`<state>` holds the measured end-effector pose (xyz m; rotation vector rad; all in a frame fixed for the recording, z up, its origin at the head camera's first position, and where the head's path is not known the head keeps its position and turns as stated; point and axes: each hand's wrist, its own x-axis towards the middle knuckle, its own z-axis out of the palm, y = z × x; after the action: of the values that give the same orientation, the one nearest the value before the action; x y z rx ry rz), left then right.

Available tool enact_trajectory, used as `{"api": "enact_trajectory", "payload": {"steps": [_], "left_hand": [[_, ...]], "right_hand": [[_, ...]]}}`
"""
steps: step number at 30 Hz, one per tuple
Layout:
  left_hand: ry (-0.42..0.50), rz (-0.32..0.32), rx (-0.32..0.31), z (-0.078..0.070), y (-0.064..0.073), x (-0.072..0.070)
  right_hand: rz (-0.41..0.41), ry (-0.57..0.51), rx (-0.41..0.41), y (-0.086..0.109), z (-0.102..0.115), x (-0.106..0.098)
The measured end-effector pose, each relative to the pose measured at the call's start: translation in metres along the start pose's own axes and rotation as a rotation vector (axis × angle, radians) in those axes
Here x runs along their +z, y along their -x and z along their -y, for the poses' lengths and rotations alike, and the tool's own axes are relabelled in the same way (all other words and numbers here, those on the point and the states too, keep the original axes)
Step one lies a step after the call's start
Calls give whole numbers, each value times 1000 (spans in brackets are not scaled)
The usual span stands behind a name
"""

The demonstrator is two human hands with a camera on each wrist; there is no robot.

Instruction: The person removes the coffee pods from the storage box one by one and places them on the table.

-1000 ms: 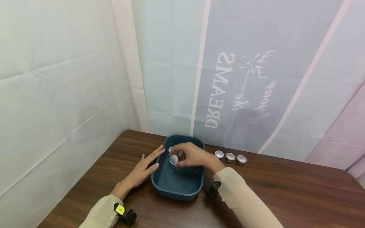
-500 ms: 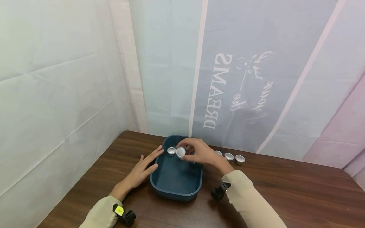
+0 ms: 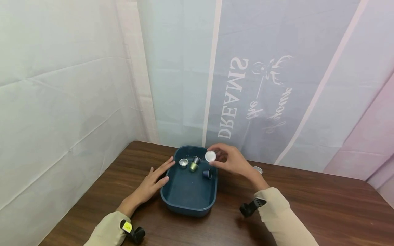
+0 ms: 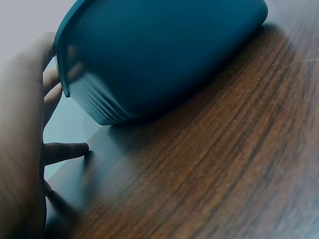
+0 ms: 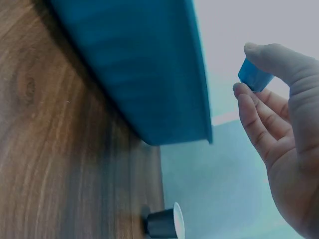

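Observation:
My right hand (image 3: pixel 232 160) pinches a coffee capsule (image 3: pixel 210 156) between thumb and fingertips, above the tub's far right rim. Its silver lid faces the head camera; its blue body (image 5: pixel 254 75) shows in the right wrist view. Several capsules lie in the dark blue tub (image 3: pixel 191 198): a silver-lidded one (image 3: pixel 183 162), a grey one (image 3: pixel 196 159), a green one (image 3: pixel 193 167) and a dark blue one (image 3: pixel 208 174). Straight and spread, the fingers of my left hand (image 3: pixel 149 184) rest at the tub's left rim, also seen in the left wrist view.
On the wooden table (image 3: pixel 307 201), a capsule (image 3: pixel 258 169) shows behind my right wrist. A dark capsule (image 5: pixel 164 224) stands beyond the tub in the right wrist view. Fabric curtains (image 3: pixel 181 85) hang along the table's back and left edges.
My right hand has moved rightward from over the tub to its right rim, carrying the capsule. More capsules inside the tub now show, while fewer on the table do. My left hand stays put.

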<state>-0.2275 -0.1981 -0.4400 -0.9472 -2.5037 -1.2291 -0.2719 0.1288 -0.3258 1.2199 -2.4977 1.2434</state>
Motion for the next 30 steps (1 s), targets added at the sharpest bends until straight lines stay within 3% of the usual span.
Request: {"api": "enact_trajectory", "payload": {"steps": [6, 15, 22, 30], "left_hand": [[2, -4, 2, 0, -1, 1], [-5, -12, -7, 1, -1, 1], [-14, -17, -11, 0, -1, 1], [-4, -9, -10, -1, 0, 1]], "right_hand": [[-63, -18, -3, 12, -3, -14], [-116, -14, 50, 33, -10, -31], [-212, -14, 117, 52, -18, -42], [-260, 23, 96, 74, -33, -50]]}}
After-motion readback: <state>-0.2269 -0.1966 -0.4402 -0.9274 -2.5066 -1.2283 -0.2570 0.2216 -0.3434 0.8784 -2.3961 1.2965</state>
